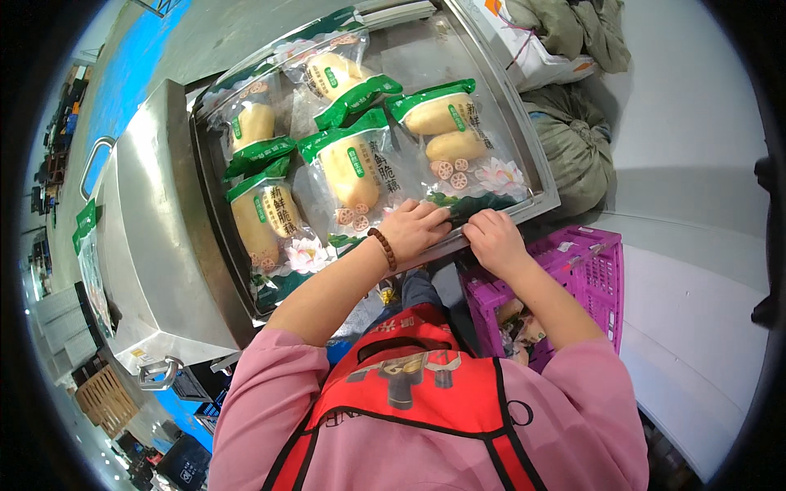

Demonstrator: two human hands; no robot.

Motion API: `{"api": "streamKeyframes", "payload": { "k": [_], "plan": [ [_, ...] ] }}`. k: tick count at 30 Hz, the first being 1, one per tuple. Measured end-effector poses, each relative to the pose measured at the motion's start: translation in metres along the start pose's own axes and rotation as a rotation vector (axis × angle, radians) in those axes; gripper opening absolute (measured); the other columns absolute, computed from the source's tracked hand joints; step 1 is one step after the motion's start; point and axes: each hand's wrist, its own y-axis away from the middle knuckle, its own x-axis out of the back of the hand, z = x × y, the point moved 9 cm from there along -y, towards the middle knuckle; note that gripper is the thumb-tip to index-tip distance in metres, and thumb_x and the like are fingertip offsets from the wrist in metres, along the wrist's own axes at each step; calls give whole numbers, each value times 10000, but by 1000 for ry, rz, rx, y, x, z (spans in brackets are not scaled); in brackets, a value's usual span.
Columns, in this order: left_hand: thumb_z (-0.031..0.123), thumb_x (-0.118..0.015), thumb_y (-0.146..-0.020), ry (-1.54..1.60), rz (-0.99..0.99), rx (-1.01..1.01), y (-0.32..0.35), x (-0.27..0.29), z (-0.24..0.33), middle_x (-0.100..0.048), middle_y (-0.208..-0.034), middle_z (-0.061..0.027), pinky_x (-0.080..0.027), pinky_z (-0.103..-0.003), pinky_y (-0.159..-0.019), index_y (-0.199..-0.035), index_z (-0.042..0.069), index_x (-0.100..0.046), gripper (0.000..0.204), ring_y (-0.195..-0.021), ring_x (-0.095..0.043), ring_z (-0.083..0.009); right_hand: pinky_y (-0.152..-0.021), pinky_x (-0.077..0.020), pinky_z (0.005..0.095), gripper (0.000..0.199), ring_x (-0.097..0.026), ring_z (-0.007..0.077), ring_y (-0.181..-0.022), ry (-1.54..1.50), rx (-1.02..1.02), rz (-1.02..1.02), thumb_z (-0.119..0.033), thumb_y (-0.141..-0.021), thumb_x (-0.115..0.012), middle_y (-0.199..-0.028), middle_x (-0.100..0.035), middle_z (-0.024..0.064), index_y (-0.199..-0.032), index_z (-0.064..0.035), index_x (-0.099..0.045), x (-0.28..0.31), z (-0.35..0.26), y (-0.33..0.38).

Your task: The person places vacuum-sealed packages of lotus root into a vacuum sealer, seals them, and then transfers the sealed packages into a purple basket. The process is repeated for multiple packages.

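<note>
Several clear bags of pale lotus root lie in a steel chamber tray, their ends printed green. My left hand (416, 232), with a brown bead bracelet (382, 247) at the wrist, is closed at the near edge of the right-hand lotus root bag (458, 147). Close beside it, my right hand (494, 240) has its fingers curled on the same bag's dark green lower end. Both thumbs are largely hidden. A middle bag (350, 176) lies just beyond my left hand, and another bag (264, 214) rests farther left.
A steel lid (168, 221) with handles stands left of the tray (536, 168). Another bag (92, 262) lies on its far side. At my right is a purple crate (602, 270) with items inside. Greenish sacks (573, 143) sit against the white wall.
</note>
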Motion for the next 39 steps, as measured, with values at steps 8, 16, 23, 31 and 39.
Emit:
{"api": "streamKeyframes", "payload": {
  "k": [8,16,23,31,39],
  "plan": [
    [256,-562,-812,196,-151,110,-5,-14,-11,-523,-890,-46,-455,-361,-749,-998,145,-638,230,-883,-537,-238,-689,-388,324,62,-503,192,-758,112,218,-156,-180,-742,-536,-737,-481,24,-715,-134,-503,-16,-3,-13],
    [313,-485,-924,722,-363,430,-14,-33,-45,-623,-976,-172,-474,-423,-792,-1013,73,-610,285,-897,-596,-360,-700,-406,336,52,-527,201,-779,66,236,-105,-178,-737,-541,-756,-499,22,-749,-131,-522,5,3,-39],
    [416,-449,-977,1843,-202,893,19,-55,-61,-584,-939,7,-471,-249,-765,-1212,109,-560,402,-888,-528,-50,-752,-438,384,76,-545,240,-827,7,187,-59,-132,-728,-577,-804,-531,45,-796,-100,-568,-2,11,-62],
    [132,-533,-954,948,760,1082,206,117,-112,-635,-971,-33,-470,-273,-791,-1137,-11,-591,240,-926,-564,-114,-775,-449,406,204,-563,301,-893,-237,-10,25,-54,-733,-624,-948,-596,99,-938,-55,-619,6,-2,-71],
    [369,-658,-802,165,-22,759,201,52,9,-397,-1431,-100,-256,-494,-1086,-1324,102,-462,618,-1350,-332,-278,-914,-449,403,770,-557,328,-1082,-779,-599,-11,-348,-806,-704,-1211,-523,274,-1393,-31,-320,-100,44,-131]
  ]
}}
